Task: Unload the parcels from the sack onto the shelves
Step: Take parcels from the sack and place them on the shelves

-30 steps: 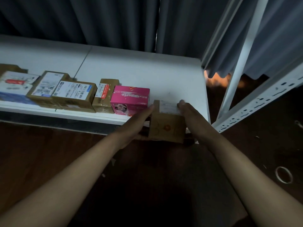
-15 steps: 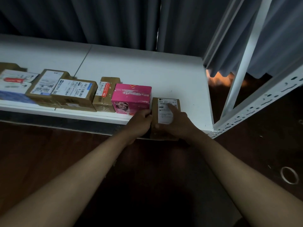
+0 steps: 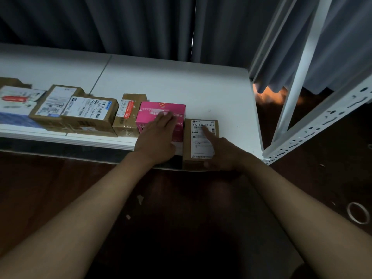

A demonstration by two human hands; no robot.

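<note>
A small brown parcel (image 3: 188, 143) with a white label lies at the front edge of the white shelf (image 3: 181, 83), at the right end of a row of parcels. My right hand (image 3: 223, 154) holds it, with the index finger stretched over the label and the thumb on its front face. Touching its left side is a pink box (image 3: 161, 106). My left hand (image 3: 157, 135) rests flat on the pink box's top with straight fingers. No sack is in view.
Left of the pink box stand several more labelled cardboard parcels (image 3: 90, 113) in a row along the shelf front. The back half and right end of the shelf are bare. A white perforated shelf frame (image 3: 322, 121) rises at the right. A tape ring (image 3: 357, 213) lies on the dark floor.
The brown parcel went from tilted at the shelf edge to lying flat on the shelf beside the pink box. My left hand left it and moved onto the pink box.
</note>
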